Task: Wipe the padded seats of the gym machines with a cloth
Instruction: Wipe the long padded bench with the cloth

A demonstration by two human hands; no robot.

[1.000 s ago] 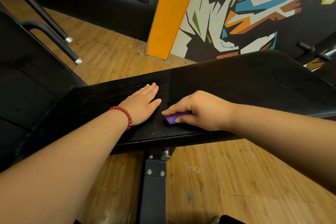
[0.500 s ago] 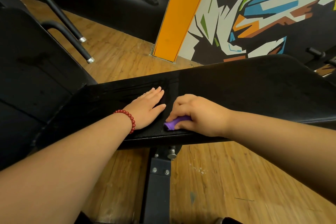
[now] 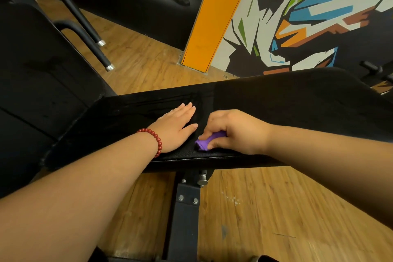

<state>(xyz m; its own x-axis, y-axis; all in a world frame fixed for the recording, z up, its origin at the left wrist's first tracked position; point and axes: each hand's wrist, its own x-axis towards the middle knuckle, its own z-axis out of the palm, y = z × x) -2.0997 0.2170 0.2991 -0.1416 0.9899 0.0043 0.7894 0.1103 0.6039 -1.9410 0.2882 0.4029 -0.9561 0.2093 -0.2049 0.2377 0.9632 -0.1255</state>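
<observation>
Under the right hand, as the head camera showed it, a small purple cloth lay bunched against the black padded seat, close to its near edge. Fingers and thumb were curled round the cloth and pinched it, so only one end poked out on the thumb side. Just beside that grip, apparently not touching it, the left hand rested flat on the pad. Its fingers were straight and close together, and a red bead bracelet sat at the wrist. Faint streaks beyond the left fingertips looked like damp, wiped vinyl. To wipe well, the cloth probably needed opening out so more of it met the pad. Overlapping strokes could then run outward from the grip along the long stretch past the right forearm, while the flat hand steadied the seat.
</observation>
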